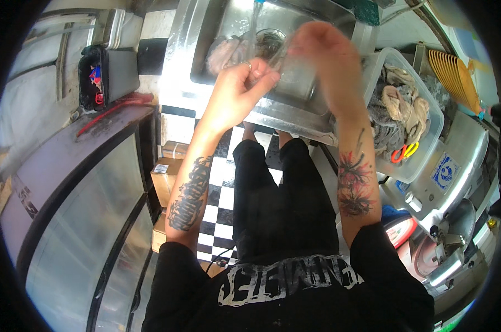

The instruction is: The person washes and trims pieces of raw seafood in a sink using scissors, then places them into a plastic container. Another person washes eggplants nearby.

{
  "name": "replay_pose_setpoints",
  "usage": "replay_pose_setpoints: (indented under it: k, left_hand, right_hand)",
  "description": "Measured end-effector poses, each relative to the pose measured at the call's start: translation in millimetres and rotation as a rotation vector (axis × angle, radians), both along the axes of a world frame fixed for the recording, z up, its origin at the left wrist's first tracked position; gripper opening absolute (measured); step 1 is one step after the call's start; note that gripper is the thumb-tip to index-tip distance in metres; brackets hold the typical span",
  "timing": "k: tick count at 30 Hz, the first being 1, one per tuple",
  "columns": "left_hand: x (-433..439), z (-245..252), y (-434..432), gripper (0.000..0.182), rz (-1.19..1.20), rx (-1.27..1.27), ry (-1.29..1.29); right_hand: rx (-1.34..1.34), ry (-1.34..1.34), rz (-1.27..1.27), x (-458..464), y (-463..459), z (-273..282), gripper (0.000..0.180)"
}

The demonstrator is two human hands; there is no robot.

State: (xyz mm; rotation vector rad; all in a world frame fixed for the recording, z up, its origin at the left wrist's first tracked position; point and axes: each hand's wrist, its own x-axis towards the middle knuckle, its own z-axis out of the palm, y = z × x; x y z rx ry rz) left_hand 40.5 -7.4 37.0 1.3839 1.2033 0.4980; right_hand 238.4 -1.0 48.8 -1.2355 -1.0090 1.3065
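Note:
Water runs from a tap into a stainless steel sink (pixel 304 103). My left hand (pixel 246 85) is over the near left part of the basin, thumb and fingers closed on a thin, translucent strip (pixel 280 56) that I cannot identify. Blurred by motion, my right hand (pixel 321 45) is raised above the right side of the basin, its fingertips near the strip's other end; whether they grip it cannot be told. A pale, wet, fleshy piece (pixel 227 54) lies in the basin beyond my left hand, beside the drain (pixel 271 39).
Right of the sink, a clear plastic tub (pixel 435 155) holds greyish, tripe-like pieces and scissors (pixel 404 152) with red and yellow handles. A meat slicer (pixel 445 249) is lower right. Cardboard boxes (pixel 165 178) and a glass-doored cabinet (pixel 88 195) stand left.

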Motion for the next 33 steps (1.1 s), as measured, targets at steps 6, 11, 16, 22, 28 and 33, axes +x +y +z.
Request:
replay_pose_setpoints:
  k: [6,11,16,22,28,33]
  left_hand:
    - [-24,-28,-27,0.012,0.095,0.086,-0.06]
    - [-40,-54,-56,0.014,0.091,0.395,-0.001]
    - [-35,-49,-80,0.02,0.216,0.291,0.099]
    - [-22,-36,-56,0.022,0.17,0.3,-0.064]
    - [-53,-58,-85,0.024,0.224,0.258,0.156]
    - [-86,-28,-82,0.022,0.357,0.241,0.058]
  right_hand:
    - [0.321,-0.334,0.055,1,29,86,0.015]
    - [0.459,-1.095,0.657,-54,53,189,0.012]
    - [0.802,-0.869,1.118,-239,110,172,0.008]
    - [1.19,-0.352,0.588,-361,167,159,0.031]
    - [0.401,-0.355,0.534,-168,89,146,0.011]
    - [0.113,-0.494,-0.156,124,-45,74,0.01]
